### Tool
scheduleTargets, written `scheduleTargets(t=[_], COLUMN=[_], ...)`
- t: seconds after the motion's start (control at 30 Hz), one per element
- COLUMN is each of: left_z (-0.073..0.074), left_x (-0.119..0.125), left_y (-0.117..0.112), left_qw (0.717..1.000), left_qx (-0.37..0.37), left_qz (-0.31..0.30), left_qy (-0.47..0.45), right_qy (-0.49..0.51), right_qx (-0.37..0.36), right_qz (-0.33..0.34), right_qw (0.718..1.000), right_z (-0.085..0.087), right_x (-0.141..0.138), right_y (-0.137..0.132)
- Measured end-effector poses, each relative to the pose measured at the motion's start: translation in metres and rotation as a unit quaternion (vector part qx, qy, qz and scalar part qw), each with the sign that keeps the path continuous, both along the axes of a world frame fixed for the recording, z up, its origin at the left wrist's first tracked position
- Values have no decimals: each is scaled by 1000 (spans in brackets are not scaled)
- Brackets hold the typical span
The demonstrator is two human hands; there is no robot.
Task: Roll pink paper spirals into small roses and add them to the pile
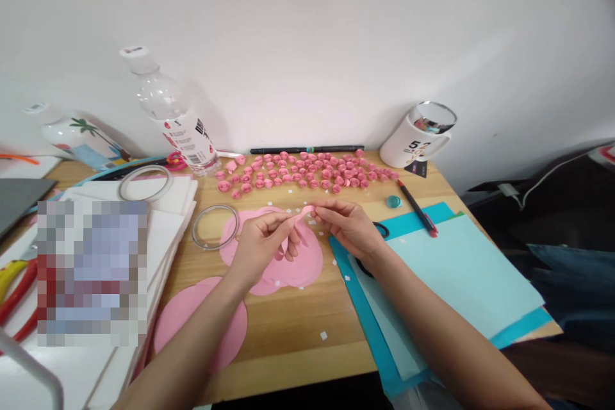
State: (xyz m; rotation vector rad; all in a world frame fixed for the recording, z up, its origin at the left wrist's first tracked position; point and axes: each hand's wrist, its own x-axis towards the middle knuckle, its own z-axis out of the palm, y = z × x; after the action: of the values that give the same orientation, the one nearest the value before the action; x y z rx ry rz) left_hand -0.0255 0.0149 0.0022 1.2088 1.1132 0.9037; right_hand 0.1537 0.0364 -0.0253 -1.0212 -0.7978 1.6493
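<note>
A curling pink paper strip [303,212] stretches between my two hands above the table. My left hand [262,245] pinches it, and part of the strip hangs down below those fingers. At the other end, the fingertips of my right hand [350,227] close on the tip. Under the hands lie overlapping pink paper circles [307,262], with another pink circle [202,307] partly behind my left forearm. Several rows of small rolled pink paper roses [312,170] cover the back of the table. Black scissors [382,229] are mostly hidden by my right hand and wrist.
Tape rolls [214,227] lie left, near stacked white papers [182,205]. A plastic bottle [177,115] and a white mug [418,134] stand by the wall. Light blue sheets [461,288], a marker [417,207] and a teal cap-like item [393,202] are right. White scraps [323,336] dot the wood.
</note>
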Motion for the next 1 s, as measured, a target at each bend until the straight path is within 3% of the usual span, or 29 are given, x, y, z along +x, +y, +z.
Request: scheduleTargets(t=[0.77, 1.0], left_z=[3, 4], left_x=[1, 0], left_y=[1, 1], left_qw=[1000, 1000], left_qx=[0, 2], left_qz=[-9, -1], left_qy=[1, 12], right_qy=[-20, -29], right_qx=[11, 15], right_qz=[-41, -2], right_qw=[999, 999], right_z=[-1, 1], right_x=[-1, 1], right_y=[-1, 0])
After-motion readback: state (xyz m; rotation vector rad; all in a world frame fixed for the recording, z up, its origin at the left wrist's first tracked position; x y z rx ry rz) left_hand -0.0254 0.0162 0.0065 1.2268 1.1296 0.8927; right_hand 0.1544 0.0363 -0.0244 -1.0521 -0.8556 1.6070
